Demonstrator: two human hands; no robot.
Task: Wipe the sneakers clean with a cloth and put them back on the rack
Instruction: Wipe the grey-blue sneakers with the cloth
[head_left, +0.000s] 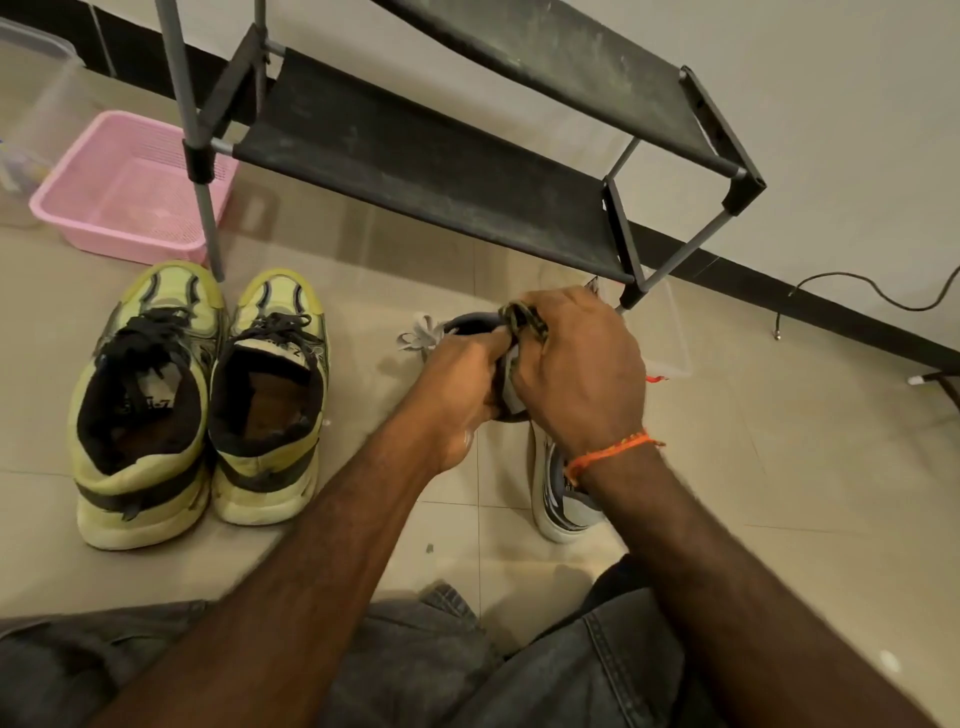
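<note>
The floor (779, 467) was pale glossy tile, meeting a light wall with a dark skirting at the far side. A black shoe rack (431, 156) stood at the far middle, its two fabric shelves dusty and bare where visible. A pink basket (130, 192) sat on the floor at the far left, with a clear plastic tub (36, 78) beyond it, and a black cable (872, 291) trailed along the far right.

A pair of yellow sneakers (197, 395) stood side by side on the left, heels toward the person, well apart from the hands. In the middle, the left hand (457, 384) gripped a grey and white sneaker (498, 395), fingers curled around its collar, holding it up off the tiles. The right hand (576, 369) was closed on a small dark cloth (524, 317), pressing it against the shoe's upper edge. A second grey and white sneaker (561, 499) lay on the floor just under the right wrist.

The wiping seemed under way. To do it well, the left hand would likely need to keep the shoe steady and turn it, so the cloth reaches the sole edge and the toe, not only the collar.

The rack's near leg stood just beyond the hands, so a wide stroke could knock it. Open floor lay to the right, and the lower shelf offered free room for setting the shoes back.
</note>
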